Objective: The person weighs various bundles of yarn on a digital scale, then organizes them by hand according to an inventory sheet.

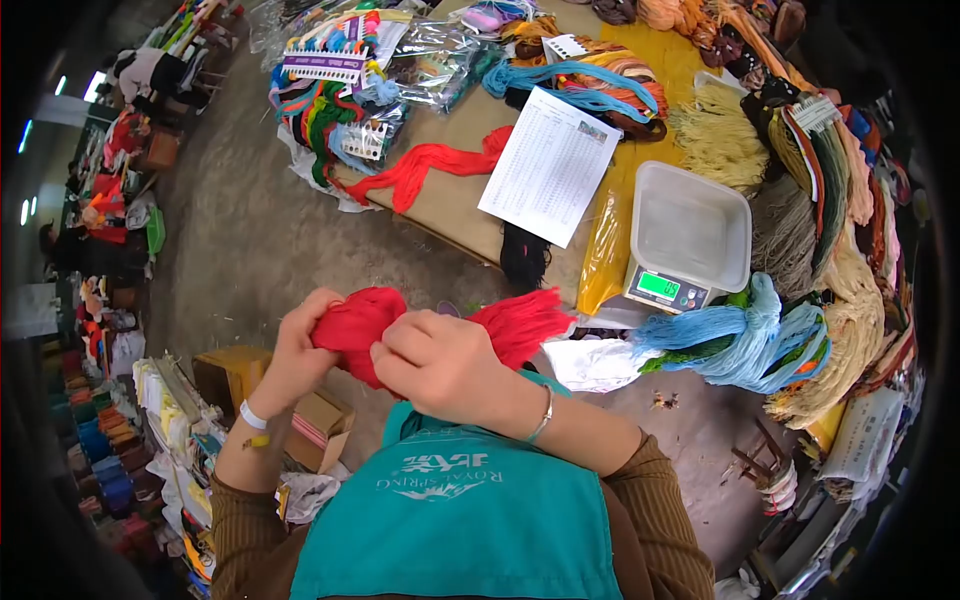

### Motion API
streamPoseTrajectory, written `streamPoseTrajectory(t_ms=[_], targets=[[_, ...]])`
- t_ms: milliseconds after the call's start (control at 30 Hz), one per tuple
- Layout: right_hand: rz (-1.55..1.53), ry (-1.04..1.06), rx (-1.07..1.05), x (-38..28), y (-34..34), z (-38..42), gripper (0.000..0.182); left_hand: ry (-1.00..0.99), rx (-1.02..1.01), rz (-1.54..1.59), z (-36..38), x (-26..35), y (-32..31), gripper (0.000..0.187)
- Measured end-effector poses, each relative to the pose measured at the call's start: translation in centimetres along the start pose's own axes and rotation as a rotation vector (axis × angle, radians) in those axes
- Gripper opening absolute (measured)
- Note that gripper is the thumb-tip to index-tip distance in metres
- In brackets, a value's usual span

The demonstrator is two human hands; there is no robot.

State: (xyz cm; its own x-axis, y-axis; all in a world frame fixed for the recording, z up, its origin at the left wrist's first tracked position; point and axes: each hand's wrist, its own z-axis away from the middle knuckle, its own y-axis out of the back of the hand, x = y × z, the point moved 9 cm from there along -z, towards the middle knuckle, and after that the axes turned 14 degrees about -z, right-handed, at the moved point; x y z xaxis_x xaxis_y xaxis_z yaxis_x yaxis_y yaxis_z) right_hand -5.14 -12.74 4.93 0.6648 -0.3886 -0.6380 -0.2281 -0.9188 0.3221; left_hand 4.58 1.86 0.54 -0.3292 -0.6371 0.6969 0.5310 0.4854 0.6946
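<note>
Both hands hold a skein of red embroidery thread (362, 318) in front of my green apron. My left hand (303, 345) grips its left end, thumb and fingers closed round the bunched strands. Across its middle, my right hand (440, 358) is closed with fingers pinched on the thread, and a cut-looking loose end fans out to the right. Another length of red thread (425, 165) lies on the table edge ahead. A printed sheet (550, 165) rests on the table beyond my hands, partly over a dark thread bundle (525, 255).
A digital scale (665, 288) with a clear plastic tub (692, 225) stands on the right of the table. Blue skeins (745, 340) hang by it, with many-coloured threads further right. Bagged thread cards (325, 65) sit at the back left. Cardboard boxes (318, 425) stand low left.
</note>
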Motion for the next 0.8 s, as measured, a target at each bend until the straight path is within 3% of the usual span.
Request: streamPoseTrajectory(t_ms=[100,233,300,433,467,500,533,567,600,633,667,700,733,767,800], targets=[[-0.067,0.039,0.047,-1.3,0.8,-0.1,0.021,0.291,-0.111,0.497,1.3,-1.7,0.0,0.04],[-0.212,0.068,0.089,-1.8,2.0,0.5,0.017,0.265,-0.11,0.708,2.6,-1.9,0.8,0.047],[-0.404,0.046,0.056,-1.7,2.0,0.5,0.016,0.232,0.146,0.961,3.3,-3.1,3.1,0.057],[-0.889,-0.347,0.102,2.9,-0.1,2.2,0.021,0.09,0.119,1.289,8.6,-15.4,6.7,0.056],[-0.952,-0.489,0.099,4.5,-1.8,3.0,0.025,0.09,0.114,1.294,8.1,-14.8,7.1,0.056],[-0.876,-0.57,0.042,5.9,-3.2,3.7,0.046,-0.006,0.011,1.254,7.2,-11.7,7.5,0.053],[-0.721,-0.611,-0.021,7.5,-4.2,4.4,0.047,-0.103,-0.088,1.211,6.8,-7.9,7.7,0.051],[-0.566,-0.648,-0.084,8.7,-4.8,5.1,0.048,0.044,0.362,0.737,7.3,-6.3,10.1,0.048],[-0.589,-0.727,-0.107,9.5,-5.0,5.9,0.06,0.043,0.148,0.288,6.4,-2.7,9.9,0.042],[-0.586,-0.728,-0.106,8.9,-5.4,5.6,0.06,0.038,-0.067,-0.163,5.3,-0.6,8.9,0.037],[-0.719,-0.69,-0.056,7.2,-5.7,4.7,0.066,-0.253,0.092,-0.406,4.4,4.2,8.2,0.03],[-0.851,-0.648,-0.005,5.6,-5.6,3.4,0.074,-0.325,0.047,-0.446,4.2,5.2,6.5,0.032],[-0.914,-0.651,-0.164,3.6,-6.3,2.1,0.091,-0.4,0.003,-0.486,4.3,5.7,5.2,0.034],[-0.997,-0.613,-0.156,2.1,-7.2,1.4,0.102,-0.349,-0.133,-0.416,4.3,4.0,3.1,0.036],[-1.062,-0.695,-0.161,1.1,-8.9,1.6,0.107,-0.358,-0.133,-0.412,4.3,3.9,2.5,0.036]])
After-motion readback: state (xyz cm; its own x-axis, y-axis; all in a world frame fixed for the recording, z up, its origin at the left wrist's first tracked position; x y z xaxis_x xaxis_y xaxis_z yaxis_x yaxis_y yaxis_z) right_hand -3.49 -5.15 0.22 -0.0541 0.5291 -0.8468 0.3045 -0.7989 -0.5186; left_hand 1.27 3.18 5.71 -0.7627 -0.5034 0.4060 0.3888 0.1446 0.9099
